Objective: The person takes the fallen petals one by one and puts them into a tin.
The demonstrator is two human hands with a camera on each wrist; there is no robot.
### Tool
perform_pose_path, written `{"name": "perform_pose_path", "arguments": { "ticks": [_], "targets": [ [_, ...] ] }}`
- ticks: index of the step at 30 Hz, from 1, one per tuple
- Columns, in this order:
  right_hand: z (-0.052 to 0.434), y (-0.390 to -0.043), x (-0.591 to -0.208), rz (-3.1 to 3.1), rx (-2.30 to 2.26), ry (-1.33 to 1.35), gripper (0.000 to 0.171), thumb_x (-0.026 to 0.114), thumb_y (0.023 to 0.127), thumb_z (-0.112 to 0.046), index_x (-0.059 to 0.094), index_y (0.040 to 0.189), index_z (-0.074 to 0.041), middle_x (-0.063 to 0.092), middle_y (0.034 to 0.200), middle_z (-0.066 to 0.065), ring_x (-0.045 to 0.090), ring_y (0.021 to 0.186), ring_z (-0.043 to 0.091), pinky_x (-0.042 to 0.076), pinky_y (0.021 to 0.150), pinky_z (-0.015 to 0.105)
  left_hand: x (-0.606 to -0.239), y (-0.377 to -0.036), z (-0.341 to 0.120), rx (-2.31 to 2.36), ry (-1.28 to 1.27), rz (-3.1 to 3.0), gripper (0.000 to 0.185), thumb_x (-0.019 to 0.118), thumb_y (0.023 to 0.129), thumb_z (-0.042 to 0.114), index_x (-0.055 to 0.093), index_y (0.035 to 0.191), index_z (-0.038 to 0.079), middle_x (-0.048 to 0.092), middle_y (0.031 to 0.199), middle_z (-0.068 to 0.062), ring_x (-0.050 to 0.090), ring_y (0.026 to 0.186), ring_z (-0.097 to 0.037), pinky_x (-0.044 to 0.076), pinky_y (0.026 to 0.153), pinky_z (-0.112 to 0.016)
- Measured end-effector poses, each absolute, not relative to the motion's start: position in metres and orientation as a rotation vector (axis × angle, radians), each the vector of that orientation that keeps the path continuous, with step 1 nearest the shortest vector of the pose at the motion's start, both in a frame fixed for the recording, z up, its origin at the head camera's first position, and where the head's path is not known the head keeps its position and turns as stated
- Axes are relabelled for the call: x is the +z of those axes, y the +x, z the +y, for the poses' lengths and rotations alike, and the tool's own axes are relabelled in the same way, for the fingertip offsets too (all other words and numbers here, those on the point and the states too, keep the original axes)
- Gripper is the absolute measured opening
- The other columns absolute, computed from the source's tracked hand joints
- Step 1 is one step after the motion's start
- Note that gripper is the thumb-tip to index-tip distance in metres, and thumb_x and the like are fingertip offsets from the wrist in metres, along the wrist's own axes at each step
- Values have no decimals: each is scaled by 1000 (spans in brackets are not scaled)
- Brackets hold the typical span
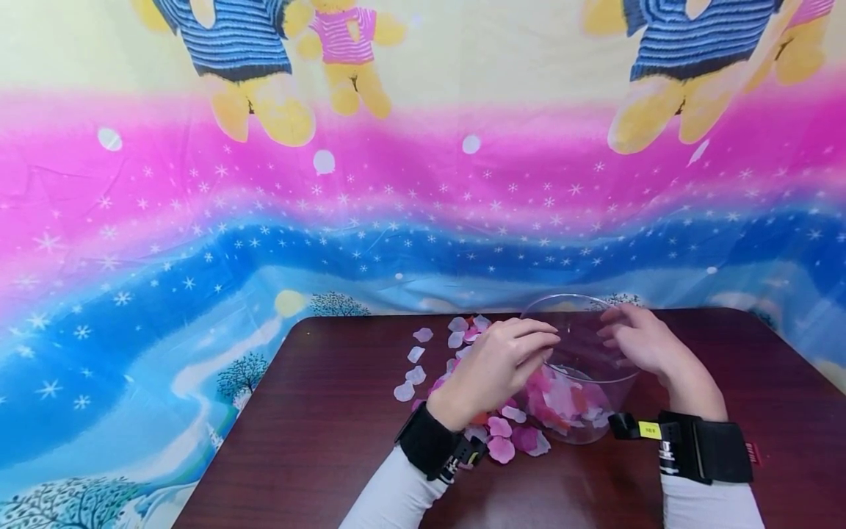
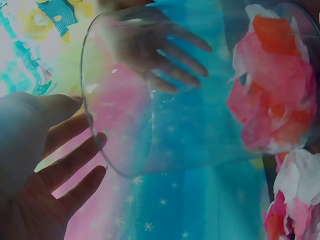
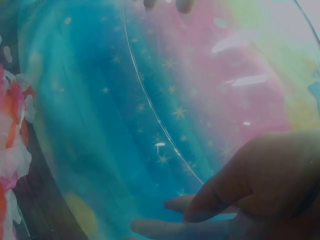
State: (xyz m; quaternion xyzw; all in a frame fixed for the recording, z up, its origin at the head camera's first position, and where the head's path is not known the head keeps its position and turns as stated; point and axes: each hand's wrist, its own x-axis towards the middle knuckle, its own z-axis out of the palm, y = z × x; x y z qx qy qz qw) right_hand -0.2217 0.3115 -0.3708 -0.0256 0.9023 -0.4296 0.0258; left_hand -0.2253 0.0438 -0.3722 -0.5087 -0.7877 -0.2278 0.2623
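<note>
A clear round bowl point(image 1: 584, 430) stands on the dark brown table point(image 1: 330, 441), with pink, white and orange petals point(image 1: 562, 400) lying in its bottom. My left hand point(image 1: 545, 345) hovers at the bowl's left rim, fingers straight and empty. In the left wrist view the left hand point(image 2: 75, 160) is spread beside the bowl point(image 2: 165, 150), holding nothing. My right hand point(image 1: 611, 330) is at the right rim, fingers relaxed. The right hand point(image 3: 215, 205) lies against the bowl wall point(image 3: 150, 110) in its wrist view. Loose petals point(image 1: 423, 360) are scattered left of the bowl.
More petals point(image 1: 502, 441) lie at the bowl's near left foot, under my left wrist. A bright cloth point(image 1: 264, 220) with stars and bears hangs behind the table and drapes past its left edge. Both wrists wear black camera straps.
</note>
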Motion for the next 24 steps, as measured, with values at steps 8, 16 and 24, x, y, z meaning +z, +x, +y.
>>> {"name": "perform_pose_path", "arguments": {
  "ticks": [8,16,24],
  "targets": [
    [312,-222,-370,2784,-1336,-99,42,31,106,-8,36,141,15,53,132,41,56,119,54,59,80,49,-361,-234,18,-762,-1277,-2100,22,69,100,18,74,120,10,71,121,-1,65,113,-10,48,97,-17],
    [311,-222,-369,2794,-1326,-95,42,31,106,-7,36,141,15,54,132,41,57,118,54,59,81,50,-356,-245,-5,-899,-1189,-2108,18,68,99,12,74,115,7,71,113,-2,66,97,-11,50,78,-16],
    [312,-221,-370,2782,-1323,-77,43,30,105,-6,35,141,15,52,134,41,56,120,54,59,82,51,-367,-256,-14,-849,-1133,-2288,14,71,98,12,76,111,9,72,105,-1,67,90,-11,54,81,-24]
  ]
}}
